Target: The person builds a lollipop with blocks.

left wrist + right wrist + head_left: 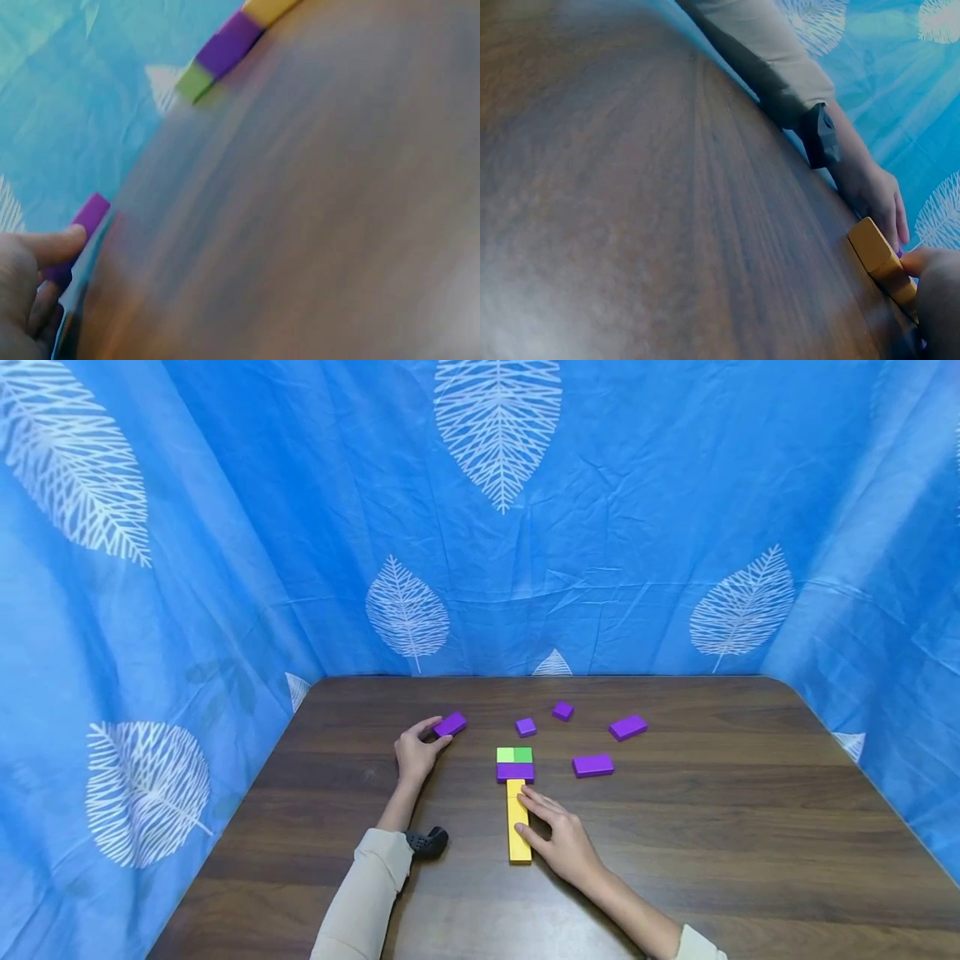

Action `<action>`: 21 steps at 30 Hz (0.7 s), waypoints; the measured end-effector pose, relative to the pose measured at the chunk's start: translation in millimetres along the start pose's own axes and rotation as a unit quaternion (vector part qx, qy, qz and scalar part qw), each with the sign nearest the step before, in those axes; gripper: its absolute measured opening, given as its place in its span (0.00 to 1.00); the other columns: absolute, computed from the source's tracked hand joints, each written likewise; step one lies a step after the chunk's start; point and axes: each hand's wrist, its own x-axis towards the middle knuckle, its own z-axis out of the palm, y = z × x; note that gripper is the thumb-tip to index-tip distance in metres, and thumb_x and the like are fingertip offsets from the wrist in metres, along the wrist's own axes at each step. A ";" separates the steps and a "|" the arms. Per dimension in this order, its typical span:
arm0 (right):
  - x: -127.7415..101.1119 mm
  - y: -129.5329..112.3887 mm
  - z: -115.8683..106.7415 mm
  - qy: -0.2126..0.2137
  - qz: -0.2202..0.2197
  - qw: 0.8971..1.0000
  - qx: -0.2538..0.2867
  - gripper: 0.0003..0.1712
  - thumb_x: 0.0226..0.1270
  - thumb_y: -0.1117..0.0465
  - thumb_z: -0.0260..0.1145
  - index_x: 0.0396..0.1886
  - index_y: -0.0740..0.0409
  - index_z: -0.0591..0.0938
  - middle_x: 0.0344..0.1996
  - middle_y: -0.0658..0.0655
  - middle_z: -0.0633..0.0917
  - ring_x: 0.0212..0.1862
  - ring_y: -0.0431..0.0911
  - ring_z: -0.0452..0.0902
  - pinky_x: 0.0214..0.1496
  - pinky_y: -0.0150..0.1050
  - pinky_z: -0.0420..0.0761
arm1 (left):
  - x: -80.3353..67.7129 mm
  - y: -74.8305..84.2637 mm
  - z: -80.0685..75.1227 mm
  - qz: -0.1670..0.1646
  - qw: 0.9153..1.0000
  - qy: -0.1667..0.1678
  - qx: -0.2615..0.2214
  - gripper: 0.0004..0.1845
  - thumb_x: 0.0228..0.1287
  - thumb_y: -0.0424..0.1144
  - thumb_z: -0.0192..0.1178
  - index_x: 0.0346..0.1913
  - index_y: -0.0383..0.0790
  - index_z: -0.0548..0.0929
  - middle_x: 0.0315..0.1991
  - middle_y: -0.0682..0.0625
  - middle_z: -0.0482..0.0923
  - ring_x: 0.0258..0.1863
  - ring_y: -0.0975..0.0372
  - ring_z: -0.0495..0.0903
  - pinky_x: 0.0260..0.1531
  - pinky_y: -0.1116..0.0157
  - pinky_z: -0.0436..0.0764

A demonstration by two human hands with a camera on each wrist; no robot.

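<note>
Left hand (417, 753) grip pinching flat purple block (450, 724) on wood-grain surface (712, 827). Right hand (561, 837) fingers straight, pressing long yellow bar (517, 822).

Left hand (417, 752) pinching, right hand (561, 837) resting flat.

No readable text, label, brand, number or sign anywhere: none on the coloured blocks, none on the desk, none on the blue leaf-printed cloth behind and beside its edges.
</note>
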 end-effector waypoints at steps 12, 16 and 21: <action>1.3 0.6 -1.2 0.004 -0.003 1.000 0.001 0.25 0.55 0.56 0.66 0.53 0.59 0.77 0.56 0.55 0.75 0.56 0.51 0.71 0.57 0.45 0.70 | -39.0 28.1 19.0 0.021 0.999 0.020 0.022 0.19 0.39 0.38 0.73 0.40 0.43 0.85 0.38 0.47 0.83 0.43 0.54 0.80 0.46 0.57 0.75; 0.5 1.0 -1.0 0.001 -0.003 1.000 -0.004 0.25 0.55 0.55 0.66 0.53 0.59 0.77 0.56 0.54 0.75 0.57 0.51 0.71 0.57 0.45 0.70 | -48.9 30.3 19.8 0.035 0.999 0.018 0.031 0.19 0.39 0.37 0.73 0.40 0.42 0.85 0.38 0.48 0.83 0.43 0.54 0.80 0.45 0.57 0.76; -0.5 0.2 -0.2 -0.002 0.001 1.000 -0.001 0.26 0.55 0.55 0.66 0.54 0.58 0.77 0.56 0.54 0.75 0.57 0.50 0.71 0.58 0.45 0.70 | -55.9 29.1 19.2 0.057 0.998 0.010 0.040 0.19 0.40 0.37 0.72 0.42 0.41 0.84 0.39 0.48 0.83 0.43 0.55 0.80 0.46 0.58 0.76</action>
